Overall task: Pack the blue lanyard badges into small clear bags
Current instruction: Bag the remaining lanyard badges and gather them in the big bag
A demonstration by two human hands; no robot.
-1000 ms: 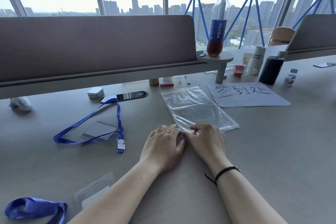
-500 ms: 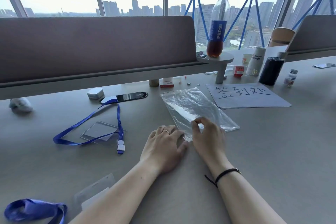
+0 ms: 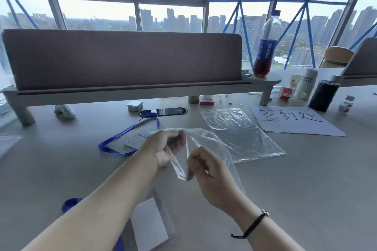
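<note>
Both hands now off the table: left hand (image 3: 163,146) and right hand (image 3: 206,167) each pinch an edge of one clear bag (image 3: 206,138), lifted in mid-air between them, mouth being pulled apart. Half a second ago the hands were flat at the near edge of the bag stack (image 3: 240,132), picking at it; so one bag has been separated and raised, rest of stack lies flat on the table (image 3: 306,179). Fingers of both hands curled, clamped on film; blur, exact fingertip contact unclear. Blue lanyard badge (image 3: 130,134) lies on table just left of the hands, untouched, its clear holder partly hidden behind left hand. Second badge (image 3: 149,224) near, under the forearms, blue strap peeking out. Judgement: bag-opening step under way, nothing packed yet; next needs mouth held open, one hand freed for badge.
</note>
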